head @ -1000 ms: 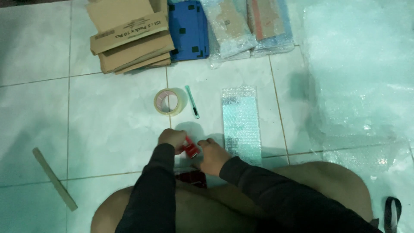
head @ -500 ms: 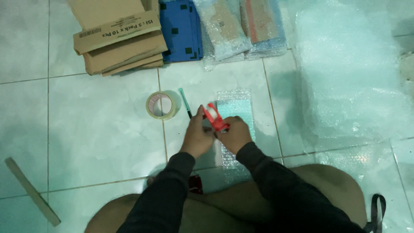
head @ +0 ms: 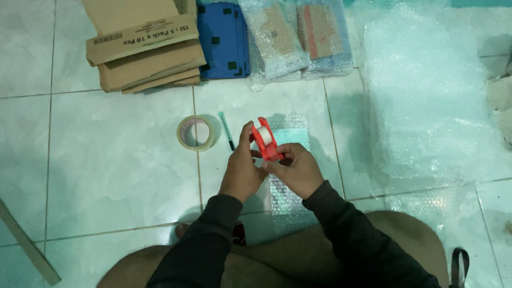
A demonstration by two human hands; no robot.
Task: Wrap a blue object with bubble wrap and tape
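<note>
Both hands close on a small red tape dispenser (head: 265, 140) held just above the floor, over a piece of bubble wrap (head: 288, 160) lying flat on the tiles. The left hand (head: 242, 170) has its thumb up along the dispenser's left side and its fingers curled beneath, a narrow grip that pinches the plastic body; the right hand (head: 300, 169) wraps the lower end from the other side, fingers folded in and touching the red casing. The dispenser looks like hard, light plastic with a white roll seated in its upper part, so it should be stiff and easy to lift, probably best held by its flat sides, away from the cutting edge at the end. The bubble wrap under it is soft, thin and likely slippery on the glazed floor tiles (head: 106, 160). Just to the left of the hands lie a green pen (head: 226, 130) and, beside that, a roll of clear packing tape (head: 195, 133) resting flat. Further off, a stack of folded cardboard boxes (head: 144, 48) sits next to blue flat packs (head: 224, 37) and bubble-wrapped parcels (head: 298, 37). A large sheet of bubble wrap (head: 426, 96) covers the floor on the right, and a strip of wood (head: 26, 242) lies at the left edge.
</note>
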